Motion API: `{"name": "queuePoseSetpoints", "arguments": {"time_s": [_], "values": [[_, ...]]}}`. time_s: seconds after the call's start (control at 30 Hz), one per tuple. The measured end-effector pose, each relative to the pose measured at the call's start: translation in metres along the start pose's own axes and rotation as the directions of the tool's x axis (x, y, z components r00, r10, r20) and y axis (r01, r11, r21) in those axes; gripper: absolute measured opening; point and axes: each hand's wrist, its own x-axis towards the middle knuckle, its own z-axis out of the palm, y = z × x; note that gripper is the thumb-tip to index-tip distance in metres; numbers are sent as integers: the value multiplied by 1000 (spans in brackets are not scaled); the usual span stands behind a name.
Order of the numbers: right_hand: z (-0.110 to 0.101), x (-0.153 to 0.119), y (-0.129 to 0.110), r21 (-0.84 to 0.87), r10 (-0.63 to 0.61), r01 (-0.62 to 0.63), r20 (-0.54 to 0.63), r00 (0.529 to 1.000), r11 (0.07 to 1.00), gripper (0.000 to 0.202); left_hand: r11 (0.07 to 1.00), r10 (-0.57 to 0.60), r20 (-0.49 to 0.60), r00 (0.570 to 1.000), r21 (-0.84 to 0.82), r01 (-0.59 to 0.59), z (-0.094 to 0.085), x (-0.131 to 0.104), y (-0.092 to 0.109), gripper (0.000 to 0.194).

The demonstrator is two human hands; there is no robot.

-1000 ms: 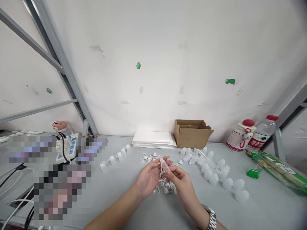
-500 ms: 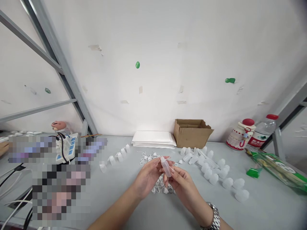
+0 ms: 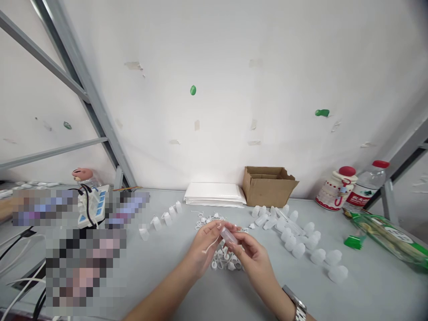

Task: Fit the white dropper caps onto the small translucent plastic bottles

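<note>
Between my two hands is a small translucent plastic bottle, tilted, its neck end toward the left. My left hand has its fingers closed around the neck end, and a thin white strap sticks out from those fingers. The cap itself is hidden by the fingertips. My right hand grips the bottle's body with thumb and fingers. Under the hands lies a pile of white caps with loop straps, partly covered. More such caps lie just behind.
Several similar bottles with white tops stand in a row on the left. Many translucent bottles are spread at right. Behind are white sheets and a cardboard box. A power strip and another person's arm appear far left.
The bottle has turned from nearly upright to more sideways. My left fingers have closed over its neck, and a white strap now shows below them. My right wrist has rotated slightly.
</note>
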Motion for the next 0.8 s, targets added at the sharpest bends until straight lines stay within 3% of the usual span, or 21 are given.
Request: {"name": "queuePoseSetpoints", "arguments": {"time_s": [0.13, 0.2, 0.27, 0.33, 0.43, 0.57, 0.8], "values": [[-2, -3, 5, -275, -287, 240, -143, 947, 931, 15, 966, 102, -87, 991, 247, -78, -1, 0, -2, 25], [-4, -4, 7, -354, -382, 307, -166, 909, 884, 13, 874, 234, -111, 966, 459, -159, -3, -1, -4, 20], [-5, -3, 8, -383, -408, 316, -188, 893, 868, 13, 720, 349, -56, 935, 655, -230, -6, -3, -7, 19], [-5, -2, 8, -362, -366, 273, -221, 904, 891, 14, 581, 397, 45, 917, 761, -288, -8, -3, -10, 22], [-4, -1, 5, -216, -179, 126, -249, 952, 968, 20, 488, 404, 120, 907, 810, -325, -11, -3, -13, 27], [-2, 2, 3, 46, 67, -59, -205, 976, 997, 28, 468, 389, 160, 907, 814, -344, -14, -1, -15, 26], [-2, 7, 5, 344, 255, -212, -85, 963, 915, 31, 486, 270, 204, 941, 815, -316, -19, 4, -20, 30]]}}
